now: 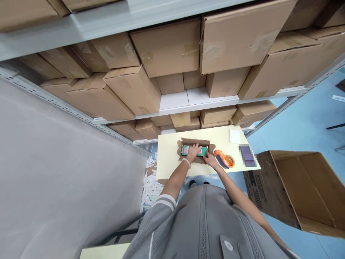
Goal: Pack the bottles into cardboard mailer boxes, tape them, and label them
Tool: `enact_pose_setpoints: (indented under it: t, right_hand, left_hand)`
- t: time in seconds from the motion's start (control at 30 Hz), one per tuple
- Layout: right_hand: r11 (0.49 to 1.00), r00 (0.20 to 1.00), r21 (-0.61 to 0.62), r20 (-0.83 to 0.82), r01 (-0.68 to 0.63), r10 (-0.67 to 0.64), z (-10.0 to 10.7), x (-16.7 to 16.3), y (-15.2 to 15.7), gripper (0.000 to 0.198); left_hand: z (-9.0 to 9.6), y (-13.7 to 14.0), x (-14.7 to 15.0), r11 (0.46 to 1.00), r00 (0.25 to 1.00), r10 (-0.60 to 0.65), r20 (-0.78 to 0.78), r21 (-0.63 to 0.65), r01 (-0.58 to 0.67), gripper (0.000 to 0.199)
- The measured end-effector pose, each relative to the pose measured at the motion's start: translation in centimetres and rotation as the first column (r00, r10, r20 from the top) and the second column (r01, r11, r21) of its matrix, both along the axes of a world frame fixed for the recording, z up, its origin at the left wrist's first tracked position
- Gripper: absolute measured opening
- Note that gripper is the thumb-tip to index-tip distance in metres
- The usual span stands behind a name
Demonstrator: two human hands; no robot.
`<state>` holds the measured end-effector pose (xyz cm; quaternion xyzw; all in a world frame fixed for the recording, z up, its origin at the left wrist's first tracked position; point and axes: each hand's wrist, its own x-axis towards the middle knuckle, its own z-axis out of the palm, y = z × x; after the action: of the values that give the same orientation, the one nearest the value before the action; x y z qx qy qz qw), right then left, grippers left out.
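A small cardboard box [198, 141] with raised flaps stands on the pale yellow table in front of me. Inside it lies a green package [185, 150] with pink and white parts, partly hidden under my hand. My left hand [193, 151], with a white band at the wrist, rests on the package with its fingers stretched out. At the box's front right corner, my right hand [210, 158] holds the cardboard edge, its thumb and fingertips close to the package's end. An orange and blue tape dispenser [224, 159] lies just right of that hand.
Shelves [172, 108] full of cardboard boxes rise behind the table [168, 158]. A white square [235, 136] and a blurred-out dark item [248, 155] lie on its right side. A large open carton [309, 190] stands on the floor at right; paper scraps [151, 187] lie at left.
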<state>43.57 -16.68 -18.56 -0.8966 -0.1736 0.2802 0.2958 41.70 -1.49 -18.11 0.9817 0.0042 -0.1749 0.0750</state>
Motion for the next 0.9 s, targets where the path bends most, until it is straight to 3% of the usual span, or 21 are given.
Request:
enact_pose_setpoints:
  t: [0.2,0.37,0.47,0.53,0.6,0.67,0.77,0.83,0.9]
  right_hand:
    - [1.000,0.999,0.026,0.051,0.003,-0.004,-0.1,0.1,-0.3,0.048]
    - [0.995,0.994,0.096,0.110,-0.004,-0.006,-0.2,0.3,-0.4,0.046]
    - [0.974,0.969,0.228,0.237,0.011,-0.066,-0.2,0.3,-1.2,0.046]
    - [0.947,0.933,0.319,0.333,0.027,-0.139,-0.2,0.1,-2.0,0.046]
    - [0.933,0.897,0.356,0.390,0.060,-0.206,0.0,-0.1,-2.8,0.046]
    - [0.930,0.874,0.352,0.413,0.105,-0.255,0.0,-0.6,-3.2,0.049]
    - [0.934,0.877,0.331,0.401,0.131,-0.265,-0.4,-1.6,-3.1,0.056]
    - [0.937,0.893,0.329,0.379,0.114,-0.242,-0.7,-2.2,-2.7,0.062]
    - [0.939,0.904,0.330,0.369,0.092,-0.218,-0.9,-2.5,-2.3,0.065]
  left_hand:
    - [0.0,0.3,-0.3,0.998,1.000,-0.012,-0.018,-0.061,0.011,0.041]
    - [1.5,2.7,-2.0,0.994,0.998,0.061,0.034,-0.089,-0.058,0.022]
    - [2.5,4.1,-4.7,0.983,0.976,0.169,0.136,-0.093,-0.157,0.028]
    - [2.8,4.7,-6.8,0.944,0.900,0.327,0.289,-0.149,-0.295,0.032]
    - [2.5,5.0,-8.7,0.860,0.780,0.507,0.366,-0.269,-0.433,0.037]
    - [1.6,5.2,-10.0,0.736,0.678,0.662,0.319,-0.447,-0.508,0.046]
    - [-0.2,5.1,-10.7,0.492,0.583,0.798,0.152,-0.723,-0.485,0.063]
    - [-1.4,4.8,-10.7,0.341,0.542,0.838,0.061,-0.835,-0.431,0.075]
    - [-2.3,4.3,-10.7,0.239,0.522,0.853,-0.005,-0.885,-0.399,0.085]
